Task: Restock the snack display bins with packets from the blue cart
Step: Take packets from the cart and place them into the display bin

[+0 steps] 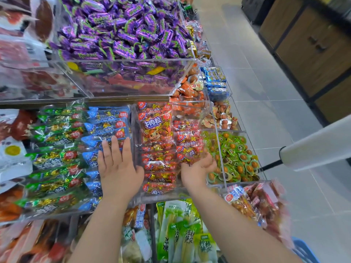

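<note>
Two bare forearms reach in from the bottom edge toward the middle display shelf.

Left hand (pixel 117 168): palm down, fingers straight and slightly spread, gripping nothing. Fingertips lie on the blue packets (pixel 106 126), on the right side of their bin, just beside the clear divider (pixel 133 141).

Right hand (pixel 197 169): palm turned up and leftward, fingers curled loosely. It sits at the front-right corner of the bin holding the red beef-cube packets (pixel 157 133). The fingertips touch or nearly touch the right-hand stack of red packets. They are blurred, so I can't tell whether they pinch one.

The red packets fill the bin between the two hands in two overlapping stacks. One packet stands face-up at the back.

Neighbours on the same shelf:
- Green packets (pixel 55 154) are in the bin left of the blue ones.
- Green-wrapped egg packs (pixel 237 158) are in the bin right of the right hand.
- Orange egg packs (pixel 190 90) sit behind those.

On the tier above, a clear bin holds purple Krokant candies (pixel 123 29). On the shelf below, between the forearms, are green pickled-bamboo packets (pixel 182 230).

At the shelf's front-right corner is a bin of reddish packets (pixel 262 204), motion-blurred. A sliver of the blue cart (pixel 303 251) shows at the bottom-right, well apart from both hands. A plastic-bag roll (pixel 319 147) juts in from the right edge, over the tile floor (pixel 266 92).
</note>
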